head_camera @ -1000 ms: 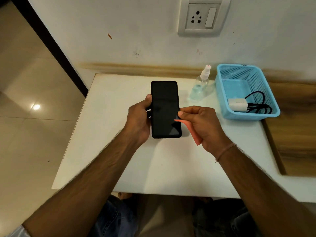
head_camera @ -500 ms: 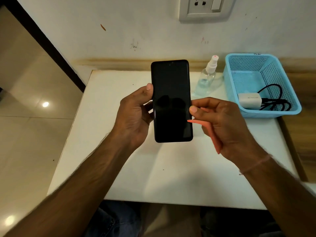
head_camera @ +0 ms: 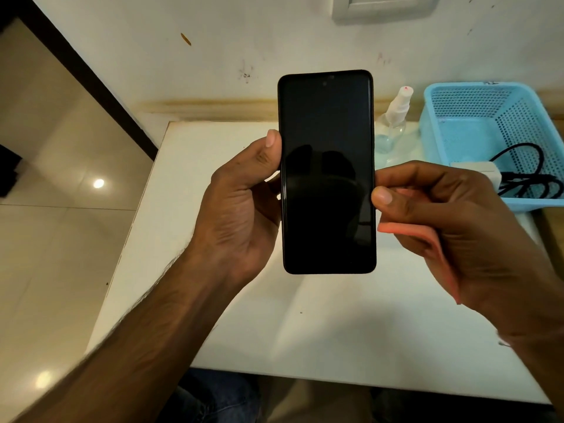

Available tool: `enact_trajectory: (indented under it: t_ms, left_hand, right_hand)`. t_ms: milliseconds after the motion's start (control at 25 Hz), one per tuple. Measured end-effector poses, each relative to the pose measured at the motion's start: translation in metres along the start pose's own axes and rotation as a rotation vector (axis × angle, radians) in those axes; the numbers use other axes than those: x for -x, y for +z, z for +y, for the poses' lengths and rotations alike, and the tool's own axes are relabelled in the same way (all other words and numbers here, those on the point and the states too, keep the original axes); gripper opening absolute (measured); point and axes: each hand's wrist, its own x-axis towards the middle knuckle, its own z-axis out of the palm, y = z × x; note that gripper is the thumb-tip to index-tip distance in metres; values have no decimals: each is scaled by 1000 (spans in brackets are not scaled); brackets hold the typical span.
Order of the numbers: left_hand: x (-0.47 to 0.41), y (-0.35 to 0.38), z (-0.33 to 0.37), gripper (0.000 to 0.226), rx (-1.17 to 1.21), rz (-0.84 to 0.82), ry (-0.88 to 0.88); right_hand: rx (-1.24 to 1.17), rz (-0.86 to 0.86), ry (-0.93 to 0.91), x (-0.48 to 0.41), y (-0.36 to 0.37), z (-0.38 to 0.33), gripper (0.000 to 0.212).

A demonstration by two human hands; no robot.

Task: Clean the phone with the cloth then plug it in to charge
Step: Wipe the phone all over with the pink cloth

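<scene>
**Wipe step: phone [head_camera: 328,172] up, cloth [head_camera: 409,228] at its edge**

It's held upright in the air above the surface [head_camera: 305,325], dark screen facing the camera. Grip: left hand [head_camera: 241,215] has it, thumb on the left edge, fingers wrapped behind and mostly hidden. The right hand [head_camera: 457,233] pinches the folded orange cloth between thumb and fingers. Its thumb tip is touching or just beside the phone's right edge, can't tell which. The cloth sits just right of the screen, not on the glass.

My read: cleaning stage, charging not yet begun. To do it well:
- lay a flat pad of cloth on the glass, not a bunched corner
- sweep in straight overlapping passes, top to bottom
- left grip on the edges only, so fingers don't re-smudge
- flip and do the back too
- light pressure, since nothing supports the phone underneath

At the far edge of the surface a spray bottle [head_camera: 393,123] stands just beside the blue basket [head_camera: 457,86], which holds the white charger [head_camera: 485,170] and black cable [head_camera: 525,178]. Above is the wall socket [head_camera: 381,7], mostly cut off by the frame
</scene>
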Motion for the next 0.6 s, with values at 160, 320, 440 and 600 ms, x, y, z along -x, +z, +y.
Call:
enact_trajectory:
  t_ms: [160, 320, 440, 600]
  left_hand:
    - [2, -1, 0, 21, -14, -8, 25]
    - [-1, -5, -1, 21, -5, -10, 34]
    - [-6, -7, -4, 19, -25, -2, 15]
    - [-14, -7, -10, 18, -72, 25, 19]
  right_hand:
    - [38, -10, -13, 0, -1, 0, 33]
    - [56, -2, -20, -1, 2, 1, 37]
    - [70, 24, 7, -3, 4, 4, 38]
    - [140, 63, 43, -14, 6, 16, 35]
